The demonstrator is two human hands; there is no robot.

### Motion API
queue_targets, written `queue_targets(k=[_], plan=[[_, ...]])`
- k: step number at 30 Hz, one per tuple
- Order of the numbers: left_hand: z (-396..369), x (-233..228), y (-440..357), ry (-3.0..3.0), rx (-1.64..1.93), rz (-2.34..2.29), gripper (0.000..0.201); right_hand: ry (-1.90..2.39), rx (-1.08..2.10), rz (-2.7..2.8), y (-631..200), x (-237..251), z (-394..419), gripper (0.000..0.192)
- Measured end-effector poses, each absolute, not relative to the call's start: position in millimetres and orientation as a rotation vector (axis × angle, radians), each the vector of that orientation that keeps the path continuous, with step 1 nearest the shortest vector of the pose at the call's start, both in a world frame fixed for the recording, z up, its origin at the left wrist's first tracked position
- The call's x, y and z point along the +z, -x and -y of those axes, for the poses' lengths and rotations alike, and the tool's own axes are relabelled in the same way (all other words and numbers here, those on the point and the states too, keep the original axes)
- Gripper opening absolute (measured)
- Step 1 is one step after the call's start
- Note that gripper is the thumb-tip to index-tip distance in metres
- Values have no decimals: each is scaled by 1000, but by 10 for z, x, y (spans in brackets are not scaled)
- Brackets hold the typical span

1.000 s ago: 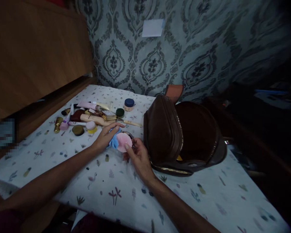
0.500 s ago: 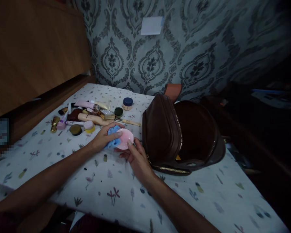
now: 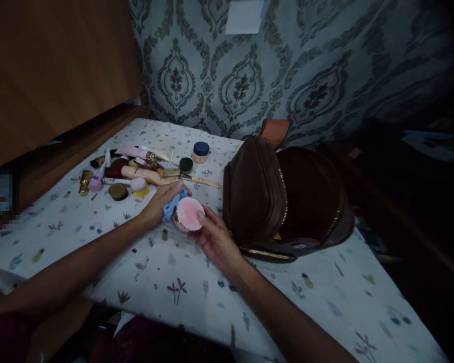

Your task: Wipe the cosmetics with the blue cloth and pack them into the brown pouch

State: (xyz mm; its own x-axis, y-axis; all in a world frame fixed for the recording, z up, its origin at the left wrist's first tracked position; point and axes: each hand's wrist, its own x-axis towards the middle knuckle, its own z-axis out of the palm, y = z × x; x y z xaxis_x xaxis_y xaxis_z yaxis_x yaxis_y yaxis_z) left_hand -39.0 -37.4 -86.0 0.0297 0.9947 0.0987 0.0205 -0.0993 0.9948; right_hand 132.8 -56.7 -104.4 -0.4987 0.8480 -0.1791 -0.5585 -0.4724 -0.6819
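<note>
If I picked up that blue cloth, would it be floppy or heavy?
The blue cloth is probably floppy, since it looks bunched and creased against the left hand. It might be light too, as only a small bunch shows.

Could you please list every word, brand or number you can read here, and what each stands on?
No text is readable.
Beige tube: faint marks, too small to read.
White-and-purple tube: marks too small to read.
Pink round container: no lettering discernible.

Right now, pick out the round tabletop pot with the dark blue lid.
The peach pot, nearest the wall. The others, the green pot, the olive pot and the pale-topped pot, show no blue.
</note>
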Motion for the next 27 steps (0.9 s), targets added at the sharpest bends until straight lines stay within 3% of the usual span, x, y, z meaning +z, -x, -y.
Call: queue_targets(k=[5, 11, 27], plan=[[411, -856, 368, -1576, 1297, -1257, 55, 633, 2111, 467, -1294, -1076, 557, 39], [444, -868, 418, -1989, 1075, -1175, 81, 639, 2098, 326, -1280, -1078, 564, 37], [441, -700, 440, -1691, 1142, -1168, 48, 670, 2141, 487, -1316, -1016, 569, 37]])
